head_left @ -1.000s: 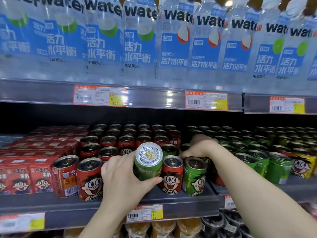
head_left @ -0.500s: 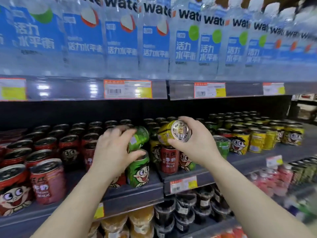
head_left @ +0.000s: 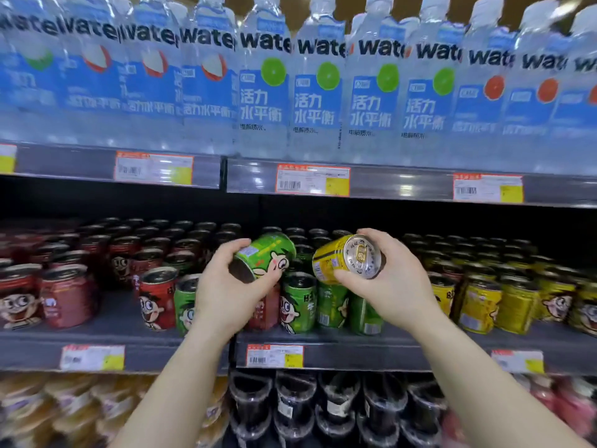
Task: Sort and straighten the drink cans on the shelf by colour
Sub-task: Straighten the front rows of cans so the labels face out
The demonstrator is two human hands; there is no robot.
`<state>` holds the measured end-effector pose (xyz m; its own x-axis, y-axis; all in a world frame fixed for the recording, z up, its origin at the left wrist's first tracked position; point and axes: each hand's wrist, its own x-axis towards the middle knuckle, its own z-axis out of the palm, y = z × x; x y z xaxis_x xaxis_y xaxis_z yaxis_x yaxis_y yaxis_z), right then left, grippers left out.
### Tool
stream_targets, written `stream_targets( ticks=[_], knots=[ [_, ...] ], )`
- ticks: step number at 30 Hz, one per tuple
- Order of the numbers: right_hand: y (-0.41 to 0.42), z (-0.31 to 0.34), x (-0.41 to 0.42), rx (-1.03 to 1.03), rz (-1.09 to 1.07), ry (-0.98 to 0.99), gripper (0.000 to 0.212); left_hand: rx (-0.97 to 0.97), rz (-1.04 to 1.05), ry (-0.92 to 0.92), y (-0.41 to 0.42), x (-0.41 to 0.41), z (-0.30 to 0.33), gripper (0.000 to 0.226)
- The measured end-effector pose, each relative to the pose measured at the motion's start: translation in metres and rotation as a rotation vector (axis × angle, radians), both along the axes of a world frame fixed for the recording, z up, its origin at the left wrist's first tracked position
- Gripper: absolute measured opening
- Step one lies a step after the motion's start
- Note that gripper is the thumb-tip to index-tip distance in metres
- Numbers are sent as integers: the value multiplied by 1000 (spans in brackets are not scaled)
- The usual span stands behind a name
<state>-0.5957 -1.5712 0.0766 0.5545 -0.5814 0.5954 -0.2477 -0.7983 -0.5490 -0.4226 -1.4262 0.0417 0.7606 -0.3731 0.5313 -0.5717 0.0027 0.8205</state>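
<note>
Your left hand (head_left: 226, 292) clamped a tilted green metal can (head_left: 268, 257); your right hand (head_left: 391, 286) gripped a tilted yellow metal can (head_left: 339, 258).

Left hand (head_left: 226, 292) holds a green can (head_left: 266, 255), right hand (head_left: 392, 286) a yellow can (head_left: 345, 258) (both tilted).

Two bare forearms, no sleeve, watch, bracelet or glove anywhere along them, ending in a left hand (head_left: 226, 294) and a right hand (head_left: 392, 287) with no rings, slim fingers (head_left: 381, 239) and short, plain, unpainted nails.
</note>
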Motion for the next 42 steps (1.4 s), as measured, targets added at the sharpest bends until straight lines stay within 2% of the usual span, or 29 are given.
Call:
stream_targets(
  ticks=[4,6,10,12,14,19,22,29,33,37,42],
  knots=[
    [-12,-2,-20,36,-8,18,70,-274,-252,280,-30,-46,-9,52],
    [-22,-5,-33,78,-31,6,69,-283,-378,359,-49,-60,-15,61],
    [-41,-8,-70,157,-119,-36,62,-29,-523,271,-82,-73,-20,77],
    [-54,-9,-91,185,-182,-40,61,107,-599,177,-96,-85,-20,74],
    [-66,-10,-113,215,-274,-59,65,136,-638,140,-111,-99,-23,68],
    [-92,-25,-169,276,-543,-81,72,109,-651,189,-142,-123,-36,65],
    [-104,-36,-184,298,-617,-61,73,116,-646,219,-160,-135,-41,65],
    [-136,-43,-201,322,-573,-28,58,115,-613,200,-193,-166,-43,70],
    [-172,-42,-223,303,-596,3,59,94,-532,206,-206,-184,-44,63],
    [-215,-38,-233,263,-646,75,71,70,-463,217,-215,-201,-45,62],
    [-254,-54,-226,318,-562,170,77,62,-351,203,-217,-211,-53,56]
  ],
)
